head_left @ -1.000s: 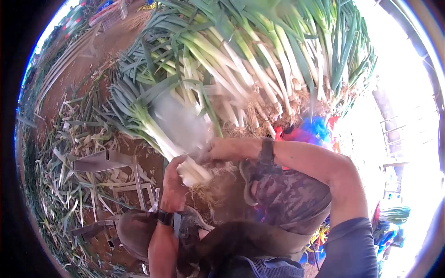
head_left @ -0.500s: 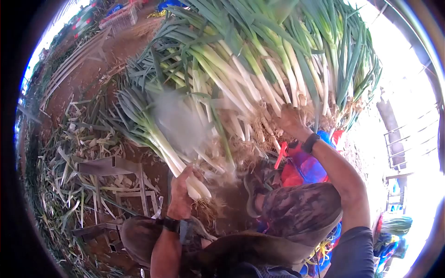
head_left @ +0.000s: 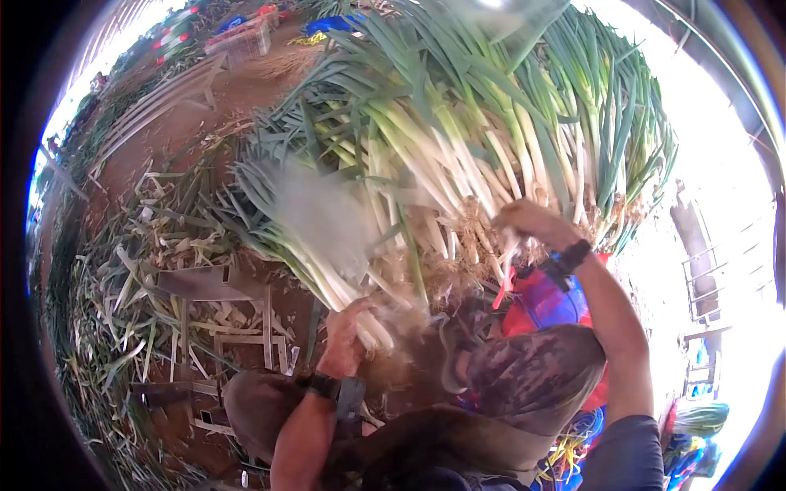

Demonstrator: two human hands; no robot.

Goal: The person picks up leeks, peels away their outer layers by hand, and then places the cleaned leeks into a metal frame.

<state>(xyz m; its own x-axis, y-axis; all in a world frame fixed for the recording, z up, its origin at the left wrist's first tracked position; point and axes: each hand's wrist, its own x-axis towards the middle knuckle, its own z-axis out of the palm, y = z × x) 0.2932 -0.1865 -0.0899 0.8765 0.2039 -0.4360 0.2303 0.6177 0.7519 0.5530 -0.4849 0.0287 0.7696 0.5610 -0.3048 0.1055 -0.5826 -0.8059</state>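
Observation:
My left hand is closed around the white root ends of a small bunch of leeks, whose green tops fan away up and to the left. My right hand is up at the root ends of a big pile of leeks, gripping a leek stalk that hangs down from it. Both wrists wear dark bands.
Trimmed leek leaves litter the red soil on the left around a metal frame. Red and blue material lies under the pile. My camouflage-clad knee is at lower right. A crate stands far behind.
My right hand left the bunch, reached up to the pile's roots, and now pulls a stalk down. The left hand kept its bunch and shifted a little right.

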